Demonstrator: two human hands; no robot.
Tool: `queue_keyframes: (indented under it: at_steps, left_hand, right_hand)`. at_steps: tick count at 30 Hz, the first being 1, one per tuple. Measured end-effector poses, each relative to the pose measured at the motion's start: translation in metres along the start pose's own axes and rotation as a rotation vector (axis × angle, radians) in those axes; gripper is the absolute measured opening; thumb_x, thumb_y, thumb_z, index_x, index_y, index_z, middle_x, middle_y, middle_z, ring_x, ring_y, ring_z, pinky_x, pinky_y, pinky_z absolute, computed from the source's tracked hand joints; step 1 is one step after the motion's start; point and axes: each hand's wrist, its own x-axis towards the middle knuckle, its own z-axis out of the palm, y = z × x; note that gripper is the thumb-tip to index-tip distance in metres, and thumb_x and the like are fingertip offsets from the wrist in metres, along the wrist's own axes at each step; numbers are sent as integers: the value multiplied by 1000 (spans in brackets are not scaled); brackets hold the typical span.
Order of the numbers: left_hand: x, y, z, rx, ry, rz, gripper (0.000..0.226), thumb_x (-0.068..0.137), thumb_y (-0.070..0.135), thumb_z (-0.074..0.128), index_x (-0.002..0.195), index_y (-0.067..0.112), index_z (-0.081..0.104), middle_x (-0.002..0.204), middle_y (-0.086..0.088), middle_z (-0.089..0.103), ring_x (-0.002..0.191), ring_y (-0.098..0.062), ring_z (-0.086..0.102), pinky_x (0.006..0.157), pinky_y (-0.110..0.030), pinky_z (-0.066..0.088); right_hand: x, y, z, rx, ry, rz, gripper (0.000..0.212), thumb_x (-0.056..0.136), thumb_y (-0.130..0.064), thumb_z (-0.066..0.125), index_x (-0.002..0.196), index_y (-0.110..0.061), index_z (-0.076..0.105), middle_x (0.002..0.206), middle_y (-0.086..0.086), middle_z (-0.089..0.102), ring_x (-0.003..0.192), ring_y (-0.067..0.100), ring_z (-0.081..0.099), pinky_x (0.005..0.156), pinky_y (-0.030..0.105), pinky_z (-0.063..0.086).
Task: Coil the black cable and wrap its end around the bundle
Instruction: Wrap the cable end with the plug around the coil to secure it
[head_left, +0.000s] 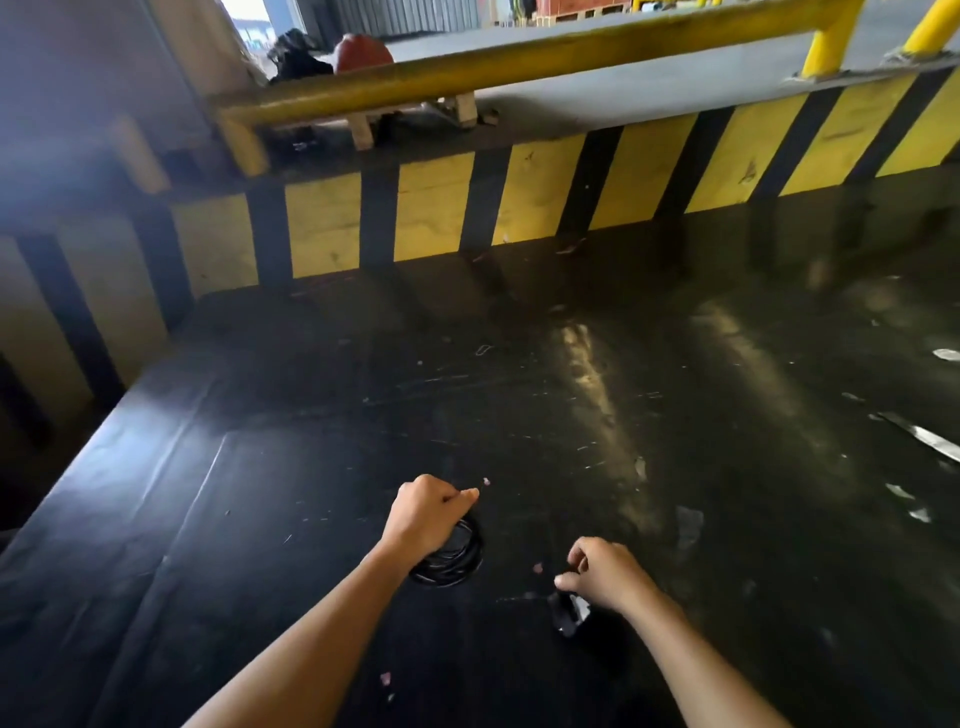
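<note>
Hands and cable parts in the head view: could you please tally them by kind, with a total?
Hands: 2, the left hand closed on the coil and the right hand pinching the plug end.
Black cable coil: 1.
Black plug end: 1, below the right fingers.
Total: 4.

A dark, glossy tabletop (519, 374) fills the lower view, scuffed and flecked with pale scraps, with streaks of reflected light on its right half. Behind it runs a yellow-and-black striped barrier (545, 192). Above that, a worn yellow guard rail (519, 57) crosses a grey concrete floor (649, 78). Daylight enters from an opening (249, 21) at upper left.
</note>
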Motion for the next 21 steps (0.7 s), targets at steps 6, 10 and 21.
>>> queue_keyframes:
  at_steps: [6,10,21]
  left_hand:
    - [-10,-13,12,34,-28,-18,57,84,41,64,44,12,35,41,3,33,41,-15,30,41,-24,28]
    - [-10,-18,12,7,-68,-11,52,85,43,63,51,5,50,49,-4,40,46,-18,32,45,-26,31]
    - [-5,-10,4,-82,-115,35,64,82,45,67,42,16,26,37,9,25,34,-10,25,37,-16,23]
  right_hand:
    - [-5,12,15,-83,-18,-71,28,66,-39,75,89,-28,65,101,-3,60,90,14,59,76,28,49]
    - [-4,9,16,-54,43,-81,8,74,-30,71,74,-26,64,85,-4,66,79,11,62,66,26,48]
    - [11,-24,-19,195,138,-202,20,82,-28,66,68,-21,54,67,-2,65,65,13,61,61,28,44]
